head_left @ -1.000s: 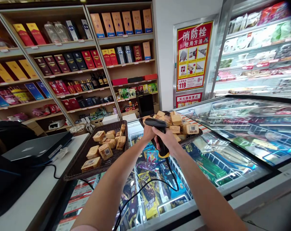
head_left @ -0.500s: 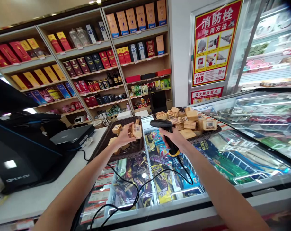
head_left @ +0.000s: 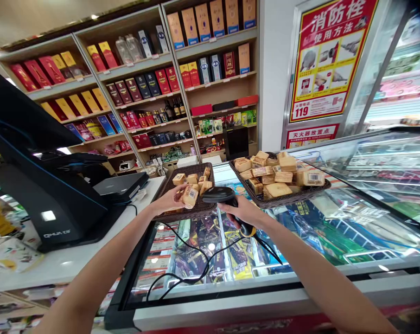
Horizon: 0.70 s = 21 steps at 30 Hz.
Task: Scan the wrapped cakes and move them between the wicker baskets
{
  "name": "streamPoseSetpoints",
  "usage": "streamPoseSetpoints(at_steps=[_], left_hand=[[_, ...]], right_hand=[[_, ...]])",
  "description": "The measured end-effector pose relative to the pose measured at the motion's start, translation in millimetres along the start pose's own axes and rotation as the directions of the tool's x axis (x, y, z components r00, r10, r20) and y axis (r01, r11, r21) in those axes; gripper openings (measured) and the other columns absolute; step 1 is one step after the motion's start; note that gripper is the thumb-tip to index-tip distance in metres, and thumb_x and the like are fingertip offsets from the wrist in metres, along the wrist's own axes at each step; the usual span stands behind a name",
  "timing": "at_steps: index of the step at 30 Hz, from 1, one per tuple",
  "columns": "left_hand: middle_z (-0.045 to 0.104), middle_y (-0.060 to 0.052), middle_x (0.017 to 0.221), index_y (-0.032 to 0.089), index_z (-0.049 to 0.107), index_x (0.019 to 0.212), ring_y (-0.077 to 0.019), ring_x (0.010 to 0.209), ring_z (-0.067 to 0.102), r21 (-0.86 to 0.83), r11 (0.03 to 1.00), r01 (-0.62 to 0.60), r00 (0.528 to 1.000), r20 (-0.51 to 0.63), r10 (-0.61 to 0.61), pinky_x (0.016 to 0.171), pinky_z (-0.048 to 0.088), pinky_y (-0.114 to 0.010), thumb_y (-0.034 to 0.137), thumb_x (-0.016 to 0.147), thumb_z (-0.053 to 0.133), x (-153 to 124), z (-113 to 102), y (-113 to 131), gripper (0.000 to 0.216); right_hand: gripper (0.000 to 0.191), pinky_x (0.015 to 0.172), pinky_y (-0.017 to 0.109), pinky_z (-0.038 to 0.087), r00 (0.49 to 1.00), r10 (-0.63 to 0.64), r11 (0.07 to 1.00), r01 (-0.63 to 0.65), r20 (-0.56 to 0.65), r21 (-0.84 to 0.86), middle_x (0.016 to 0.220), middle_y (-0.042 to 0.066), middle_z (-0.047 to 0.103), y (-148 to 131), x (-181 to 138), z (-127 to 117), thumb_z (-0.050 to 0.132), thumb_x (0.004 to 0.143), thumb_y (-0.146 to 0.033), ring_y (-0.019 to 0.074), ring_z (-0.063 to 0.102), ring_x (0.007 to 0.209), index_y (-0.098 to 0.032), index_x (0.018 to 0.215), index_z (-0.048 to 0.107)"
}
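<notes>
My left hand (head_left: 171,199) grips a small tan wrapped cake (head_left: 189,195) with a barcode label, held just in front of the left wicker basket (head_left: 168,186). My right hand (head_left: 243,213) is wrapped round the handle of a black barcode scanner (head_left: 221,195), whose head points left at the cake, almost touching it. The scanner's black cable (head_left: 196,269) trails down over the glass freezer lid (head_left: 300,241). A second wicker basket (head_left: 293,197) piled with the same cakes sits to the right.
A black point-of-sale terminal (head_left: 39,185) and a printer (head_left: 121,185) stand on the white counter (head_left: 67,264) at left. Shelves of boxed bottles (head_left: 143,88) fill the back wall. A red fire-hydrant poster (head_left: 330,60) hangs beside a chilled display case (head_left: 397,79).
My left hand picked a cake from the right basket's side, carried it left, and now holds it against the scanner head. The scanner swung from pointing up to pointing left. The camera tilted left.
</notes>
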<state>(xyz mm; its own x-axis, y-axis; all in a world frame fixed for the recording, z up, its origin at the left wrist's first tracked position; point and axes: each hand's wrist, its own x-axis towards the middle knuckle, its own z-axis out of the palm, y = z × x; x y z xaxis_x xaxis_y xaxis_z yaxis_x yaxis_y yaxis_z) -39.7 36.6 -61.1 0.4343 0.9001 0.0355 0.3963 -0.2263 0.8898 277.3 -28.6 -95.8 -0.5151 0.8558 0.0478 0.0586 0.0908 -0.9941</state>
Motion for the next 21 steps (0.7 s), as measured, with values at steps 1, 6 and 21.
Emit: streamPoseSetpoints(at_steps=[1, 6, 21], left_hand=[[0.053, -0.015, 0.147, 0.023, 0.053, 0.142, -0.0341, 0.133, 0.053, 0.001, 1.000, -0.001, 1.000, 0.013, 0.001, 0.110, 0.041, -0.048, 0.027, 0.059, 0.090, 0.2, 0.5, -1.2, 0.091], [0.052, -0.015, 0.149, 0.024, 0.053, 0.142, -0.0344, 0.135, 0.051, 0.012, 1.000, -0.020, 1.000, 0.018, 0.020, 0.113, 0.038, -0.047, 0.028, 0.060, 0.090, 2.7, 0.6, -4.4, 0.090], [0.061, -0.014, 0.138, 0.023, 0.057, 0.137, -0.0327, 0.126, 0.059, 0.192, 0.977, -0.096, 0.994, -0.024, 0.102, 0.107, 0.045, -0.043, 0.027, 0.059, 0.087, 24.9, -6.3, -22.8, 0.084]], right_hand=[[0.048, 0.042, 0.024, 0.044, 1.000, 0.001, 1.000, -0.001, -0.002, 0.013, 0.054, -0.004, 0.057, 1.5, 1.1, 0.4, 0.069, 0.080, -0.065, 0.0102, 0.051, 0.038, -0.020, 0.076, 0.052], [0.049, 0.041, 0.024, 0.043, 1.000, -0.002, 1.000, 0.002, -0.017, 0.011, 0.054, -0.002, 0.057, 5.8, 4.4, -1.0, 0.069, 0.080, -0.063, 0.0101, 0.052, 0.039, -0.019, 0.068, 0.052], [0.046, 0.040, 0.023, 0.041, 0.999, -0.040, 0.974, 0.042, -0.012, 0.221, 0.057, -0.004, 0.056, 3.1, 0.8, -6.7, 0.070, 0.081, -0.061, 0.0096, 0.052, 0.039, -0.019, 0.071, 0.052]])
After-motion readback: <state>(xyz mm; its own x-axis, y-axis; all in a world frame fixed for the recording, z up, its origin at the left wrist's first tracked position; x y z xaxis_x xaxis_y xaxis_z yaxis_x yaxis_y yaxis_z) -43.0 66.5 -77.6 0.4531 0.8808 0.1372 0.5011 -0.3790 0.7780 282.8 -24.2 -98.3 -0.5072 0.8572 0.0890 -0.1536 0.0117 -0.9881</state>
